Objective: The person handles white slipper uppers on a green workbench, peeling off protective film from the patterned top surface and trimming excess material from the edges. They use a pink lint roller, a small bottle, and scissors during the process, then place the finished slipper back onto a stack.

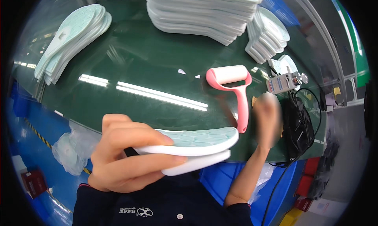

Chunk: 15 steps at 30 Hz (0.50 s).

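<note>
My left hand (pixel 130 155) is closed around the left end of a curved white piece with a pale mint, patterned top (pixel 197 138). A second white layer (pixel 199 163) shows below it; whether the two are joined I cannot tell. They are held tilted over the table's near edge. To the right, my right hand (pixel 267 115) is smeared by motion, so its fingers cannot be made out. Beside it lies a pink-handled lint roller (pixel 242 104) with a white roll. A labelled bottle with a metal top (pixel 281 83) lies just beyond that hand.
Similar mint-and-white pieces form a tall stack (pixel 201 17) at the back, a left stack (pixel 73 40) and a right stack (pixel 267 35). A black pouch (pixel 299 127) with a cable sits at the right edge. Blue bins (pixel 220 182) stand below the green table (pixel 157 68).
</note>
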### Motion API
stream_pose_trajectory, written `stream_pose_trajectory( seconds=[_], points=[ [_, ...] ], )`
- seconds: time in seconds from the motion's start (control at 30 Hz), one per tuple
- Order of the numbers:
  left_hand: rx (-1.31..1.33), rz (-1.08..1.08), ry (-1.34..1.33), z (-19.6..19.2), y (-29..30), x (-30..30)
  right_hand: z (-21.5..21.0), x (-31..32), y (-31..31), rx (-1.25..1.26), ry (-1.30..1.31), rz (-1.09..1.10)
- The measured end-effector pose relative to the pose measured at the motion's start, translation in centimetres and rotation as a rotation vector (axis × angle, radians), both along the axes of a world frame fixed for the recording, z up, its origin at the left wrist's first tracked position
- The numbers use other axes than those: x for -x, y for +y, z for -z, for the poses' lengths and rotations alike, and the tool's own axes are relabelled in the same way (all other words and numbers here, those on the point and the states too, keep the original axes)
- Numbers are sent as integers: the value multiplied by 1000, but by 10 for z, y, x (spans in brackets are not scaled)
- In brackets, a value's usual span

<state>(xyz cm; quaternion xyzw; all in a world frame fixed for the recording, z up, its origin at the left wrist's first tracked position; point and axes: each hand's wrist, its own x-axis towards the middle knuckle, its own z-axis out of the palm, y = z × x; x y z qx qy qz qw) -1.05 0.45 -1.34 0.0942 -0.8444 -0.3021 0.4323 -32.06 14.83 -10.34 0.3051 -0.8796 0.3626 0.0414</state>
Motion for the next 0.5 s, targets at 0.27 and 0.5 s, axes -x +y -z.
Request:
stream_pose_trajectory(
  seconds=[0.27, 0.5],
  points=[
    [172, 4, 64, 4, -1, 0, -70, -93, -17, 709, -319, -138],
    [212, -63, 144, 3, 6, 14, -110, -186, -27, 964, -351, -571]
  ],
)
